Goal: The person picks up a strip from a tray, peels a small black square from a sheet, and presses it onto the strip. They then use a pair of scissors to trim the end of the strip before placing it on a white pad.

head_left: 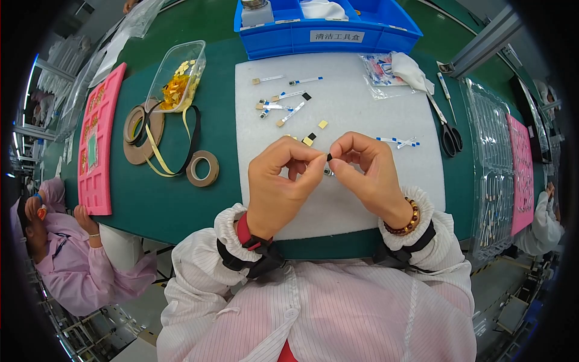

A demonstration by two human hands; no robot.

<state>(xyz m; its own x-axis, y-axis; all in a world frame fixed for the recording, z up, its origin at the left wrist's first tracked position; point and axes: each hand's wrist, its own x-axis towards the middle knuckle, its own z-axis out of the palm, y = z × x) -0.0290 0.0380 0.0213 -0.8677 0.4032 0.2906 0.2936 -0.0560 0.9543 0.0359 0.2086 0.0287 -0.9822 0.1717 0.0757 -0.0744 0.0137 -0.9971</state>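
My left hand (277,184) and my right hand (374,181) meet over the white foam mat (410,175), thumbs and forefingers pinched. Between the fingertips is a small black square piece (329,157), like a bit of adhesive pad; both hands are closed on it. A small part (328,172) partly shows on the mat below the fingertips. Just beyond my hands lie a black-and-yellow piece (309,139) and a yellow square (322,124). Several short white-and-blue flex cables (292,113) are scattered farther left, and more flex cables (398,142) lie to the right.
A blue divided bin (332,37) stands at the back. On the left are a clear tub (199,51) of gold pieces, tape rolls (203,169) and a pink tray (96,181). Scissors (451,139), a plastic bag (380,69) and clear trays (491,181) lie right. A person sits at left.
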